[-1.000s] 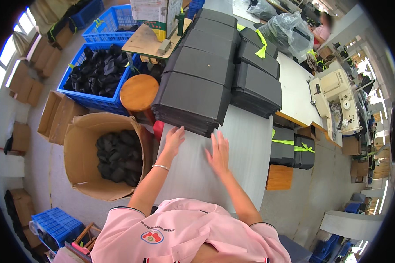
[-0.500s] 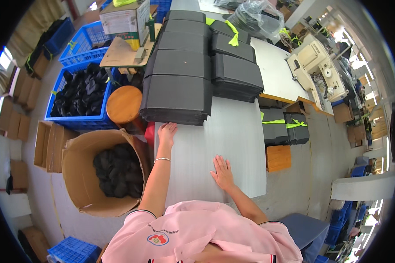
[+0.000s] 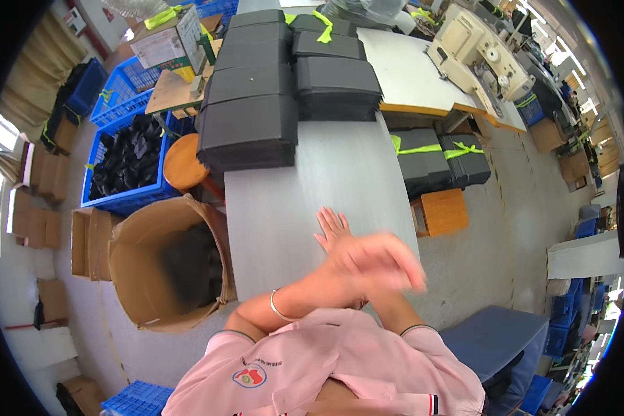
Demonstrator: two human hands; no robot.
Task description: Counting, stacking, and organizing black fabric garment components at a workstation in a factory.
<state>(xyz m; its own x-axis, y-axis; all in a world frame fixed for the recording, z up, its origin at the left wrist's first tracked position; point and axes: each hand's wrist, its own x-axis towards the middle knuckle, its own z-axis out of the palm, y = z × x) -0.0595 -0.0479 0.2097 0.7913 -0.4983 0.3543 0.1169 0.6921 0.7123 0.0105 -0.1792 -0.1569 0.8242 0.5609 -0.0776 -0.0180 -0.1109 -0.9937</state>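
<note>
My right hand [image 3: 333, 225] lies on the pale grey tabletop [image 3: 270, 215] with its fingers stretched out, holding nothing I can see. Across my right forearm, close to my chest, hangs my left hand [image 3: 378, 263], a bracelet on its wrist. Motion smears its fingers, so their hold cannot be made out. Beyond both hands, a long row of stacked black flat pieces [image 3: 249, 128] runs away from me on the table. Beside it on the right sits a second black row [image 3: 338, 75], a bright yellow-green strip [image 3: 324, 28] lying on its far part. Neither hand touches the stacks.
Left of the table stand an open carton [image 3: 142, 270] holding dark items, a round wooden stool [image 3: 185, 163] and a blue crate [image 3: 107, 201] of black pieces. To the right are a sewing machine [image 3: 475, 52], tied black bundles [image 3: 423, 163] and a wooden stool [image 3: 445, 213].
My left hand has left the near edge of the black stack and swung back to the right, over my right forearm. My right hand still rests on the table. The view has shifted.
</note>
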